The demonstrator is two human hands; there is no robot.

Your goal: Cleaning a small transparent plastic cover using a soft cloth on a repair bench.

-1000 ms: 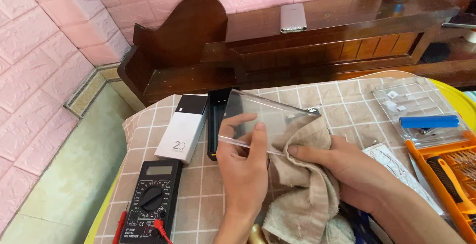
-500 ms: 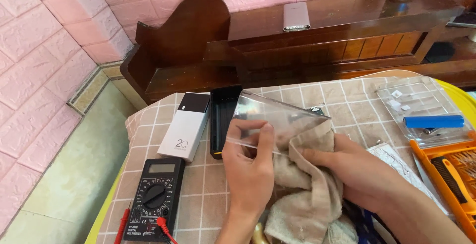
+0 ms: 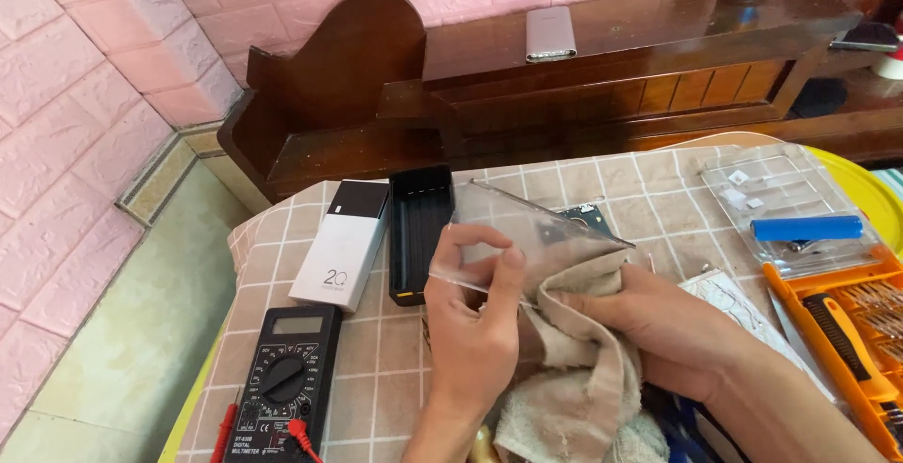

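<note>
1. The left hand (image 3: 475, 327) pinches a clear plastic panel (image 3: 527, 237) above the desk (image 3: 376, 350), thumb on the near edge and fingers curled around the far side, closed to the thickness of the sheet.
2. The right hand (image 3: 649, 327) is wrapped in a beige cloth (image 3: 574, 369), fingers folded over the fabric and pressing it against the right end of the panel; the palm is mostly hidden by the folds.
3. The panel is held tilted, its far corner raised over the checked tablecloth, just in front of a black open tray (image 3: 420, 228) and a green circuit board (image 3: 588, 218) that shows partly behind it.
4. Left of the tray lies a white rectangular power bank (image 3: 340, 247), and nearer the camera a black multimeter (image 3: 282, 378) with red probe leads.
5. At the right edge sit an orange screwdriver kit (image 3: 847, 331) and a clear parts box (image 3: 781, 199) with a blue cylindrical battery (image 3: 806, 228) resting on it.
6. Behind the desk stands a dark wooden bench against a pink brick-patterned wall, a silver flat device (image 3: 550, 33) lying on its top.
</note>
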